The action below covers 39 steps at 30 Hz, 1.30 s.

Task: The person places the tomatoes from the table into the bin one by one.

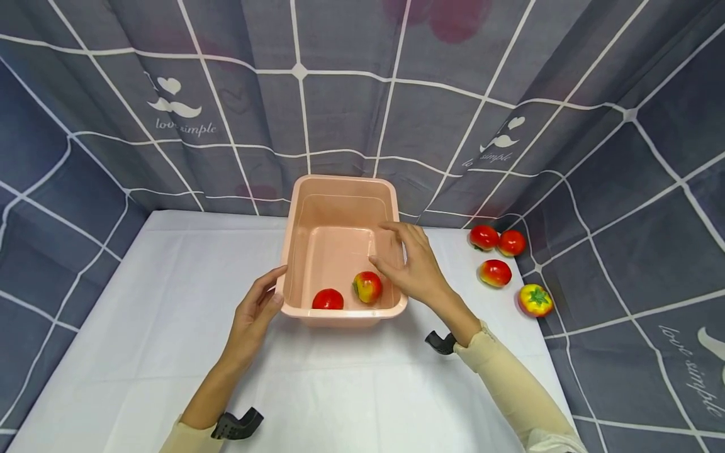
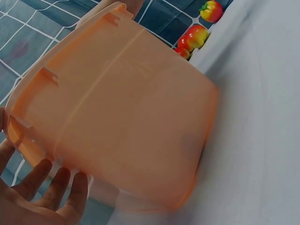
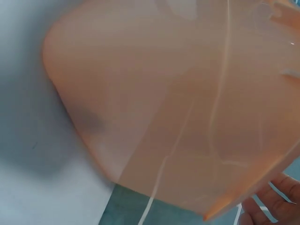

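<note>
A pink plastic tub point(image 1: 338, 207) stands on the white table, its outer wall filling most of both wrist views. Inside it, near the front wall, lie a red tomato-like fruit point(image 1: 328, 299) and a red-yellow one point(image 1: 367, 287). My left hand point(image 1: 253, 309) rests against the tub's left side, its spread fingertips point(image 2: 61, 185) touching just below the rim. Over the right rim reaches my right hand point(image 1: 418, 264), thumb and forefinger apart above the interior with nothing between them. Only some of its fingers point(image 3: 280, 199) show past the rim in the right wrist view.
At the table's right edge lie two red fruits point(image 1: 484, 237) side by side, a red-yellow fruit point(image 1: 495, 273) and a yellow-red one point(image 1: 535, 300) with a green calyx. Grey checked curtain point(image 1: 351, 113) rises behind the tub and at both sides.
</note>
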Each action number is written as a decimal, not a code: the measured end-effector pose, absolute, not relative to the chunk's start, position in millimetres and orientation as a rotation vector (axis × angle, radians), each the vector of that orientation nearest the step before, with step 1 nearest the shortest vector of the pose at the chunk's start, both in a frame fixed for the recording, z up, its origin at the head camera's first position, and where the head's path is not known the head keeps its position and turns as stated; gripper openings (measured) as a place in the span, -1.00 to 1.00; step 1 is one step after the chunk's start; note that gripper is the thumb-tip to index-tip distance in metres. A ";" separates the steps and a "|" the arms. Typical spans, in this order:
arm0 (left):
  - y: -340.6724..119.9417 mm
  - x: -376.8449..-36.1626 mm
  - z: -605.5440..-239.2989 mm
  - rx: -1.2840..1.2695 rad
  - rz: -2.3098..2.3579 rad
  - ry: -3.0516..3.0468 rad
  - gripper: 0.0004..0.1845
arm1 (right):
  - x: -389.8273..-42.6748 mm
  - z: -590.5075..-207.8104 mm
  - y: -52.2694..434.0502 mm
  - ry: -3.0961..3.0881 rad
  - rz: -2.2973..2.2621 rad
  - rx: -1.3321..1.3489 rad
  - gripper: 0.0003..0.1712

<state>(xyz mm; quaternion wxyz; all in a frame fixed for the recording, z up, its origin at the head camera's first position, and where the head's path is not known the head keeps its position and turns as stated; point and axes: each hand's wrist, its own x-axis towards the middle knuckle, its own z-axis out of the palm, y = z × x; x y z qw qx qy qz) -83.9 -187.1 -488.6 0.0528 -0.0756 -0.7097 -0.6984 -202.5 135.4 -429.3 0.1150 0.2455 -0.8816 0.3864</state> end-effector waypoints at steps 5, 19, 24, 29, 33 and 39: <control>-186.5 -84.3 -489.7 -0.226 -2.129 -2.147 -0.44 | -197.0 -433.0 147.9 -2.523 1.167 0.641 -0.34; -186.3 -83.6 -489.3 -0.222 -2.116 -2.155 -0.44 | -187.9 -450.1 191.8 -2.395 1.255 0.438 -0.40; -186.0 -83.6 -488.9 -0.226 -2.116 -2.157 -0.44 | -185.9 -459.6 210.5 -2.390 1.258 0.339 -0.40; -185.9 -83.6 -489.4 -0.221 -2.117 -2.159 -0.44 | -182.8 -468.3 229.0 -2.374 1.267 0.242 -0.40; -186.0 -83.7 -489.7 -0.220 -2.113 -2.159 -0.44 | -181.7 -476.5 243.1 -2.341 1.317 0.162 -0.41; -185.9 -84.0 -490.0 -0.221 -2.123 -2.153 -0.44 | -180.8 -488.8 262.3 -2.314 1.334 0.005 -0.38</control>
